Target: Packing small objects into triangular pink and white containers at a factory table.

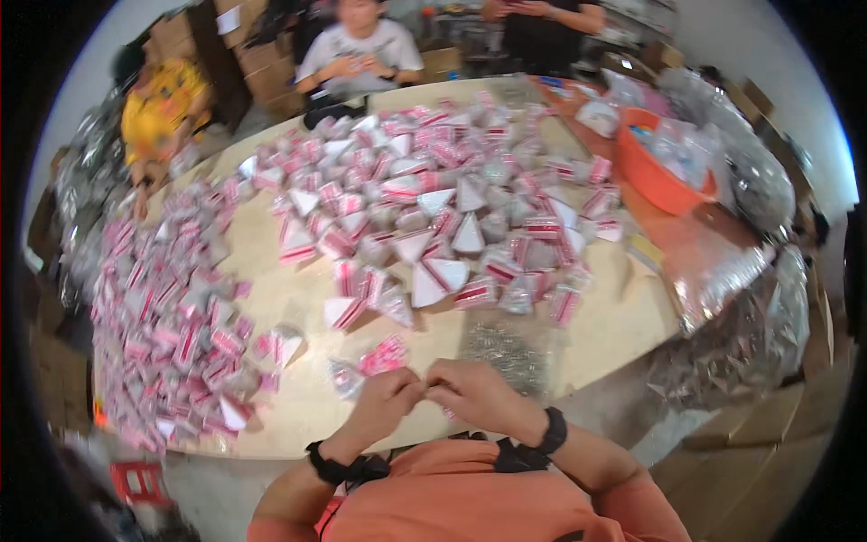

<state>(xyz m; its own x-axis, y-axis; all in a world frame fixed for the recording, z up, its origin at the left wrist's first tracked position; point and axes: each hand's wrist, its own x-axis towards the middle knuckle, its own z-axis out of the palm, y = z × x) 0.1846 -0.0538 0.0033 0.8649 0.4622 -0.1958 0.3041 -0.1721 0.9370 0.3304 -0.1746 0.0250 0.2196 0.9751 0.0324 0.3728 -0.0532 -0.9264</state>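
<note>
Where the left hand (386, 397) curls, pink packaging (384, 354) lies just beyond.

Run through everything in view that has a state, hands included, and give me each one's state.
Left hand: fingers curled; anything held is unclear.
Right hand: fingers curled, close to the left hand's; anything held is unclear.
Pink patterned packet: lying on the table.
Central packets: loosely heaped.
Left-side packets: loosely heaped.
Small grey pieces: spread in a patch.
Orange basin: open-topped, holding clear plastic.
</note>
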